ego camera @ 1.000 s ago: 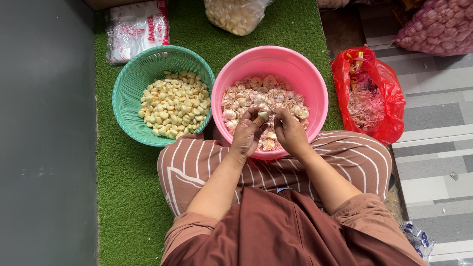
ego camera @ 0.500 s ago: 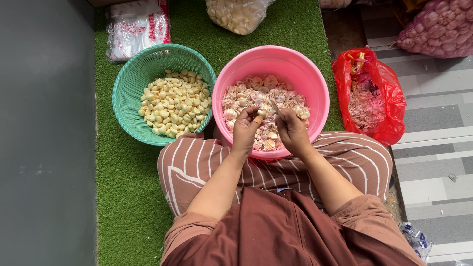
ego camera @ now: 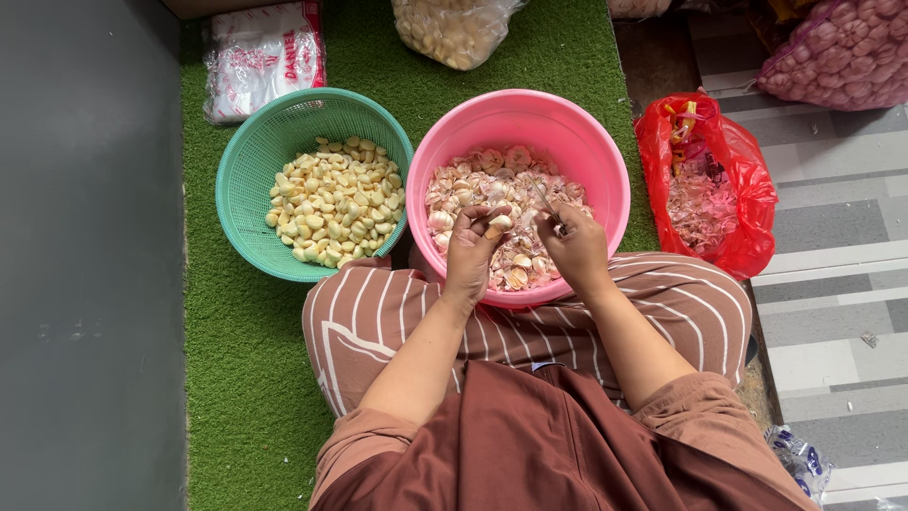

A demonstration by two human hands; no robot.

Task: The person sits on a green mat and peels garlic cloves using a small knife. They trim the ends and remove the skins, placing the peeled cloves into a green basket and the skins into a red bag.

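A green artificial-turf mat [ego camera: 236, 378] is spread over the floor, with grey striped tiles [ego camera: 832, 284] seen to the right. A pink basin [ego camera: 605, 170] of unpeeled garlic cloves is set against striped trousers [ego camera: 378, 312], right in front of the person. Over it, a garlic clove [ego camera: 498, 224] is pinched in the curled fingers of the left hand [ego camera: 470, 254]. The right hand [ego camera: 577, 248] is closed around a thin blade [ego camera: 546, 202], its tip pointed up over the basin; the hands are held just apart. Peeled cloves are heaped in the green basket [ego camera: 255, 161] to the left. Papery skins are gathered in a red plastic bag [ego camera: 747, 189] at right
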